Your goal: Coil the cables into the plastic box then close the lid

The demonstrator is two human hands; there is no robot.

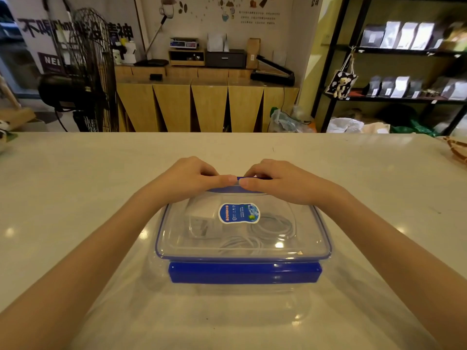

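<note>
Closest to the person, the near blue latch of the plastic box hangs folded down against the front wall — by the look of it already snapped. The box sits in the middle of the pale table, its long axis running left to right across the person's view, long sides facing them and away. The clear lid lies flat on top, its label upward, and through it the white cables show coiled inside beside a white charger block. So the coiling looks done and the lid is on. Farther back, the left hand and right hand meet at the far blue latch — fingers curled over it, thumbs pressing its near face, tips almost touching. I judge that last clasp is all that remains. Beyond stand a fan and shelves.
</note>
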